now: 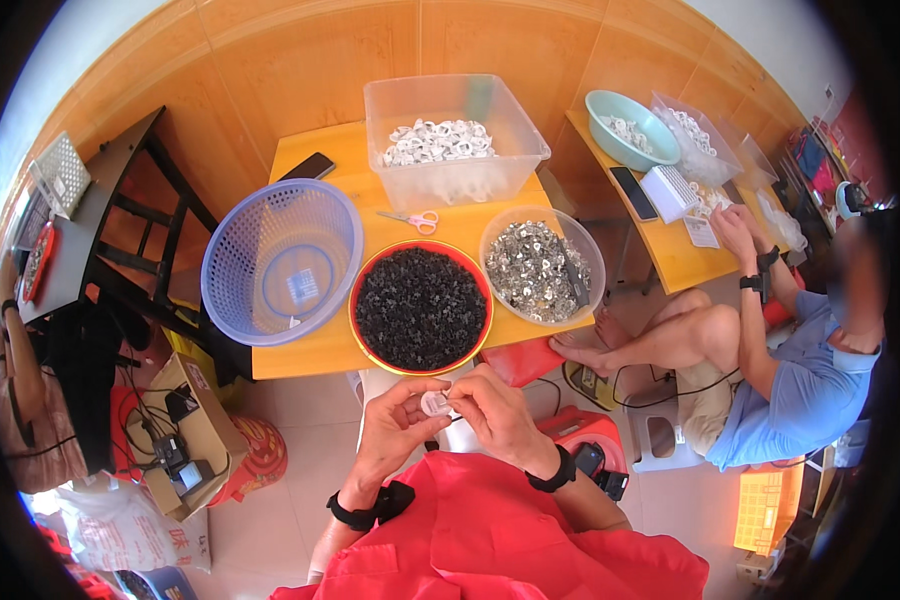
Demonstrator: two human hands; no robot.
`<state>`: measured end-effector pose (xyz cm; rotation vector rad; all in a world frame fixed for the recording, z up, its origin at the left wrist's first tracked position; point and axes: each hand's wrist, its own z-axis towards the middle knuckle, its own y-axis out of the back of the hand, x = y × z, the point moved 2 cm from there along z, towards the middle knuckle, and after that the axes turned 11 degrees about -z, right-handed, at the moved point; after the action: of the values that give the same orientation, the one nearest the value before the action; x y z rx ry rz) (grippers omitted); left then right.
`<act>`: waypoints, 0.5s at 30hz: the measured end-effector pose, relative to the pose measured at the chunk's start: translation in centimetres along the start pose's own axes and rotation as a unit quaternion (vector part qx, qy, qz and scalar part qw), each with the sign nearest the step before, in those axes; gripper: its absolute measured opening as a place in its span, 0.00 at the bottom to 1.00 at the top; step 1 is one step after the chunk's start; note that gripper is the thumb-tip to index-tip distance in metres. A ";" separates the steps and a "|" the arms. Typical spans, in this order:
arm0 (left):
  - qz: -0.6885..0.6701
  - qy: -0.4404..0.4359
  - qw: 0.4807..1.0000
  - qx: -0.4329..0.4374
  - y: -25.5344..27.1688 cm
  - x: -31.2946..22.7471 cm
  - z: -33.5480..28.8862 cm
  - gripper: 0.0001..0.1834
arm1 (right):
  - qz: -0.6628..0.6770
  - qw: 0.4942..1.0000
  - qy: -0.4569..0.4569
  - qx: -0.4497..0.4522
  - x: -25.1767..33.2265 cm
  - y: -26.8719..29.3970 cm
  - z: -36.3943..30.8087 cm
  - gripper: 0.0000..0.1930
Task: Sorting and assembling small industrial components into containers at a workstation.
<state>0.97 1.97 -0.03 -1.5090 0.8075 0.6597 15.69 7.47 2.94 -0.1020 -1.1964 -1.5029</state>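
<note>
1. My left hand (395, 425) pinches a small white round piece (435, 403) between thumb and fingers, just in front of the table (310, 356). If that pinch loosens, I judge the piece could slip, because it is small and only fingertips hold it.
2. My right hand (498, 415) has its fingertips drawn narrow at the piece's right edge. I cannot tell whether they grip it or some tinier part. Pressing unevenly from this side could twist the piece out of my left fingers.
3. Both hands are off the tabletop, so a dropped piece could land in my lap or on the tiled floor (310, 440), where it would be hard to find.
4. The round red tray (370, 355) of black parts sits just beyond my fingers, near the table's front edge. A careless knuckle against its rim could shift it and spill parts.
5. The clear bowl (598, 270) of metal bits stands close beside the tray. Reaching across both in a hurry could mix their contents.
6. My fingers partly cover the piece, so a misalignment could go unnoticed.
</note>
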 end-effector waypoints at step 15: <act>-0.036 0.003 0.999 -0.004 0.7 -0.5 0.1 0.22 | -0.026 0.999 0.032 -0.013 0.1 -0.1 0.1 0.09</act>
<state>0.15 2.12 -0.08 -1.5404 0.7527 0.6055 15.51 7.46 3.06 -0.0406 -1.1356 -1.5562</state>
